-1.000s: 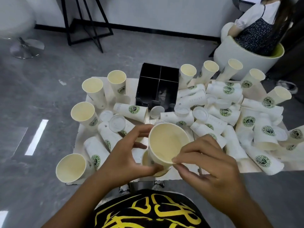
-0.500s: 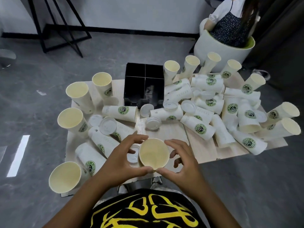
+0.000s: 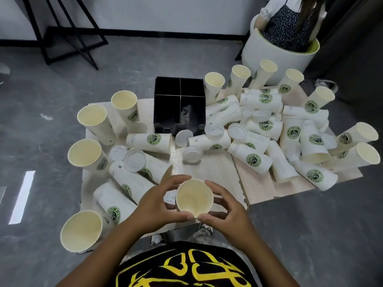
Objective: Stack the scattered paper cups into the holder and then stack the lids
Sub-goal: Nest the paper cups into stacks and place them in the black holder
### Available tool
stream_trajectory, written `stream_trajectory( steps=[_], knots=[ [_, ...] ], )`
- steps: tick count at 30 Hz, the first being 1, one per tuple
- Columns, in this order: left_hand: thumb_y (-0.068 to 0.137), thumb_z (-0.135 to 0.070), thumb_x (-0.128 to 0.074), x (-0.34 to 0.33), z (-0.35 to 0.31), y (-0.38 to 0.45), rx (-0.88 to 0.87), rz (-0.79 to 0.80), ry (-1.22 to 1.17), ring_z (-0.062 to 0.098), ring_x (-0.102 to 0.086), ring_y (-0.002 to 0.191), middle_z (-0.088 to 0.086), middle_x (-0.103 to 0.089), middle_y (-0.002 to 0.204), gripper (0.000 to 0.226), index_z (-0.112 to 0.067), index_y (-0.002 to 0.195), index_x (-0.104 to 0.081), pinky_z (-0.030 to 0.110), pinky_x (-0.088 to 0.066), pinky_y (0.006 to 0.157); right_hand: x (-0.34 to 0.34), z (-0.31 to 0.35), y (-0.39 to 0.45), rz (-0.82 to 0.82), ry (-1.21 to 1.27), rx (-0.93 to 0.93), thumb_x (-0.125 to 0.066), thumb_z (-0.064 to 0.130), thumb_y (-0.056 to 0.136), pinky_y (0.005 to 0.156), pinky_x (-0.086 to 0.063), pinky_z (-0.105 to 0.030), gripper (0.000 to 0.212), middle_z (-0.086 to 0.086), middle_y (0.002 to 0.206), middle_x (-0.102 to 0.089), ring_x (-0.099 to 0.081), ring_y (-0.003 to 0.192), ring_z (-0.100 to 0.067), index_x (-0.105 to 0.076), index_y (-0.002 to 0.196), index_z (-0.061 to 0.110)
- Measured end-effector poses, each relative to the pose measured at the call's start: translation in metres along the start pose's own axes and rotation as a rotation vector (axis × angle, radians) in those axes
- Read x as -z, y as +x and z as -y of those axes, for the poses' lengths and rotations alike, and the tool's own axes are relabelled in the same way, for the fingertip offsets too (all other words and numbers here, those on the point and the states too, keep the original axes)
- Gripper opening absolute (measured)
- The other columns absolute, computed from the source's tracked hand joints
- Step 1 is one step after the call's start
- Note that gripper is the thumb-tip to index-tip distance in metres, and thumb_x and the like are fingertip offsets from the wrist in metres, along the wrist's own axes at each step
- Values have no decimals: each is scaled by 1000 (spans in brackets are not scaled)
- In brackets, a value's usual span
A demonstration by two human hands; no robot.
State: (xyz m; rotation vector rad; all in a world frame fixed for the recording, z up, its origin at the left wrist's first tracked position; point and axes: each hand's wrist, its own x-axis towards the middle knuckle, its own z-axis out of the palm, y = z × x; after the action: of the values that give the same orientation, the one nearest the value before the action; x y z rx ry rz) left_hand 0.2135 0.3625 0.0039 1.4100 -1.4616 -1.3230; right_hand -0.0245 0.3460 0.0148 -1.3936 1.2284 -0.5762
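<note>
Both hands, left hand (image 3: 157, 206) and right hand (image 3: 226, 212), are curling their fingers (image 3: 215, 189) around an upright cup (image 3: 194, 198) over the desk (image 3: 217, 168).

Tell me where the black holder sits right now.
In the head view the black holder stands at the table's far middle, its four compartments showing no cups, with upright paper cups to its left and a pile of fallen cups against its right.

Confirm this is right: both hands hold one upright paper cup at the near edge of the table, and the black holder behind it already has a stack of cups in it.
Not quite. The head view shows the left hand and right hand holding the paper cup, but the black holder has no cups in it.
</note>
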Motion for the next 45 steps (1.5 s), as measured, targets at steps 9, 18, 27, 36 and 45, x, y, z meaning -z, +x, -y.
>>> stream_trajectory(
  steps=[9,18,27,36,45],
  knots=[
    [65,-38,-98,-4,1,21,-11,-40,-28,1,-52,136,-24,-54,143,83,-45,137,-57,36,-65,84,9,-8,19,-29,132,1,-90,17,76,101,-58,-40,77,16,141,-59,-57,132,-14,-58,138,49],
    [65,-23,-99,-3,-17,82,-26,-87,-9,-6,-56,128,-27,-59,137,81,-38,135,-60,21,-59,85,39,10,69,-44,121,41,-88,11,79,101,-58,-38,73,21,134,-62,-61,126,-9,-59,132,53],
    [68,-28,-98,-9,-14,97,6,-153,-13,-4,-57,127,-25,-63,134,84,-42,138,-56,18,-57,84,55,7,92,-2,110,59,-88,15,81,95,-60,-36,72,31,135,-58,-60,127,-8,-57,136,50],
    [65,-38,-98,-13,-31,93,-73,-203,104,-3,-52,135,-26,-57,142,90,-43,142,-52,29,-52,104,83,-12,86,-97,105,86,-83,41,75,92,-59,-33,79,18,133,-63,-63,123,-7,-48,145,48],
    [71,-34,-93,-45,-119,134,-424,-226,328,18,-55,136,-14,-58,143,75,-29,137,-58,40,-46,112,185,-68,80,-379,143,40,-84,26,76,81,-56,-23,65,14,128,-65,-67,107,-21,-60,135,38]
  ],
)
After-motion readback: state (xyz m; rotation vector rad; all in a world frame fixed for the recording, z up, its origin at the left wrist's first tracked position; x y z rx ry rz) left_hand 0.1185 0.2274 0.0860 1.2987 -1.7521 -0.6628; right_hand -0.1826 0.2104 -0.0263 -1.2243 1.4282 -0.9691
